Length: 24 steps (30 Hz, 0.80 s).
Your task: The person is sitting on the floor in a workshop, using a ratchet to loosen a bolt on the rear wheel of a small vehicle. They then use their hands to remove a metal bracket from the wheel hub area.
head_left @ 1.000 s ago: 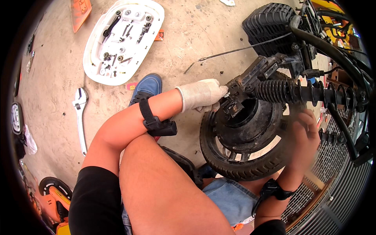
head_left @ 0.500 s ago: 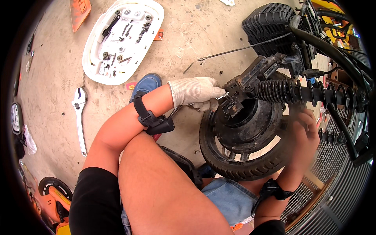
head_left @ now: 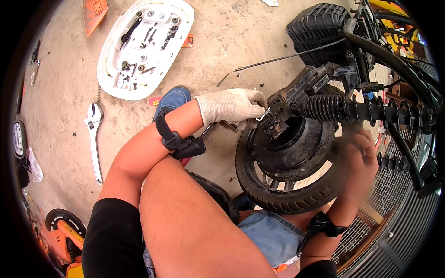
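Observation:
My left hand [head_left: 238,105], in a cream knitted glove, pinches a small bent silver metal piece [head_left: 262,116] against the black bolted bracket [head_left: 278,123] on the wheel hub. Below it is the black tyred wheel [head_left: 278,199], with a coil-spring shock absorber [head_left: 336,107] running across to the right. My right hand [head_left: 359,155] is at the wheel's right side, beneath the shock, fingers bent; it is smeared, and what they may hold is hidden.
A white tray [head_left: 164,58] of bolts and small parts lies on the concrete floor, above an adjustable wrench [head_left: 95,139]. A thin cable [head_left: 259,65] stretches toward the ribbed black housing [head_left: 315,32]. Black frame tubes [head_left: 384,51] fill the upper right. An orange vehicle [head_left: 62,236] stands lower left.
My left hand has shifted a little leftward, and the silver piece at its fingertips shows more clearly and at a changed angle. My right hand is in much the same place.

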Each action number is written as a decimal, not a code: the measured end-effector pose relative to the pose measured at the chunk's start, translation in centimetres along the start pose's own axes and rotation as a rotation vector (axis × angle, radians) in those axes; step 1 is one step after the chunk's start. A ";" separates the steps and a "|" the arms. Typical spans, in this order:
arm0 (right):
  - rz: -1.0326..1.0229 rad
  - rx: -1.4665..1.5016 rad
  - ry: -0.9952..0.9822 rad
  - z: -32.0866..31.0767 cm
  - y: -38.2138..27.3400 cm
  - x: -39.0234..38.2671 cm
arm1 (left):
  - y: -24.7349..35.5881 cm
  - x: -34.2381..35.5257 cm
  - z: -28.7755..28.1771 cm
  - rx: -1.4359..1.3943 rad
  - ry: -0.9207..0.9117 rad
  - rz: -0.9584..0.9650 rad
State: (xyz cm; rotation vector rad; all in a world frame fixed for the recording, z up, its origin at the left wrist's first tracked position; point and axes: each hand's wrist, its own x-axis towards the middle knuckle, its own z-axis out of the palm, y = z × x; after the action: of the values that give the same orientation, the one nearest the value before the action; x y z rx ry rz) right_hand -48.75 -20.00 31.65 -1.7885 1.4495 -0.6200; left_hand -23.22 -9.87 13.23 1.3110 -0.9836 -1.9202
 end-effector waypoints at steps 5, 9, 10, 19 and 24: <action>0.002 -0.001 -0.002 0.0 -0.1 0.0 | -0.1 -0.3 -0.3 -0.037 0.007 0.043; 0.006 0.023 0.006 -0.1 0.1 0.0 | -0.7 -0.2 -0.4 -0.123 -0.033 0.038; 0.008 0.027 0.012 -0.1 0.2 0.0 | -0.9 -0.1 -0.4 -0.141 -0.041 0.050; -0.004 0.013 0.018 0.2 -0.1 -0.1 | -1.8 0.8 -0.8 -0.223 -0.155 0.008; 0.004 0.014 0.014 0.3 -0.2 -0.1 | -2.2 1.0 -0.3 -0.227 -0.121 0.042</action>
State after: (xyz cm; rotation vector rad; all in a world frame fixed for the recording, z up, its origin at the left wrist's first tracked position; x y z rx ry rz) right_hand -48.42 -19.84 31.65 -1.7733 1.4541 -0.6402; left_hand -23.42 -9.53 10.83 1.0480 -0.8149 -2.0313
